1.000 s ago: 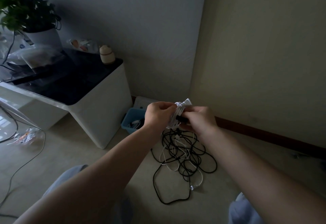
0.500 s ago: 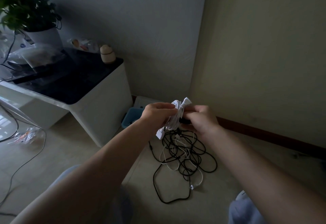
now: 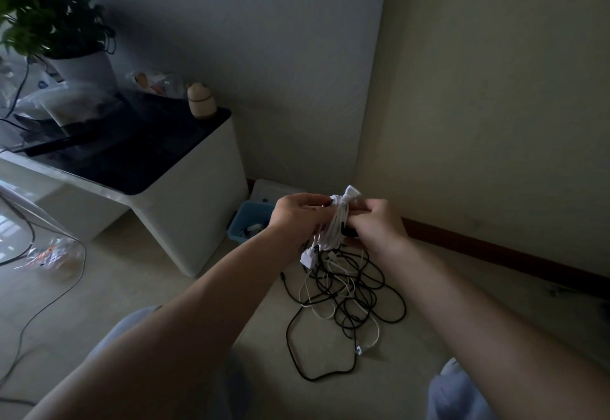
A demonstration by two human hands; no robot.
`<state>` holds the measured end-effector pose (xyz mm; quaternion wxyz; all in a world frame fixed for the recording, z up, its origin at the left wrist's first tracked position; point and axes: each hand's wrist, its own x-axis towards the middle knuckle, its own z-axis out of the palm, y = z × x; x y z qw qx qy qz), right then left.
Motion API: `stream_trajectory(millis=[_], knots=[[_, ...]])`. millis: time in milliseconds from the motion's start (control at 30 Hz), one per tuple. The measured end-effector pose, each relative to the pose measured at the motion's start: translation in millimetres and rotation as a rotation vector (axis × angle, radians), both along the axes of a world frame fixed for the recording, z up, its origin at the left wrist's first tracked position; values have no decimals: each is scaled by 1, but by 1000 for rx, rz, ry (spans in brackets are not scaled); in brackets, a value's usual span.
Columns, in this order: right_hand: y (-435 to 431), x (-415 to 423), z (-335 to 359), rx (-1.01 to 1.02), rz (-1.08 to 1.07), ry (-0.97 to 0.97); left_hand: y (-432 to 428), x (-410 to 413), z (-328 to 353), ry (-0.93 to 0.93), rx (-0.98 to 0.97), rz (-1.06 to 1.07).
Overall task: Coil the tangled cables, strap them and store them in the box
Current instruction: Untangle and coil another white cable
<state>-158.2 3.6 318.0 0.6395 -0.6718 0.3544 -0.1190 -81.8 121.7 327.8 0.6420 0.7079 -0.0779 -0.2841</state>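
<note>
A coiled white cable (image 3: 335, 224) hangs upright between both hands, one plug sticking out at its top and another dangling at its lower end. My left hand (image 3: 295, 218) grips the coil from the left. My right hand (image 3: 376, 224) grips it from the right, with a dark strap showing just below its fingers. On the floor beneath lies a tangle of black and white cables (image 3: 346, 297). A blue box (image 3: 246, 221) with a cable inside sits on the floor behind my left hand.
A white cabinet with a black top (image 3: 155, 168) stands at left, carrying a potted plant (image 3: 66, 43), bags and a small jar. A thin wire (image 3: 43, 307) and clear plastic lie on the floor at left. Two walls meet in a corner behind the box.
The white coil has turned more upright and stretched out between my hands; its lower plug now dangles free below my left hand. Both hands stay on it.
</note>
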Motion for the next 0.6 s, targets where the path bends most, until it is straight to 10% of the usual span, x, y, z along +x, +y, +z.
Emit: stream_trajectory(millis=[600], knots=[[-8, -5, 22, 197, 76, 8, -10, -7, 7, -125, 161, 117]])
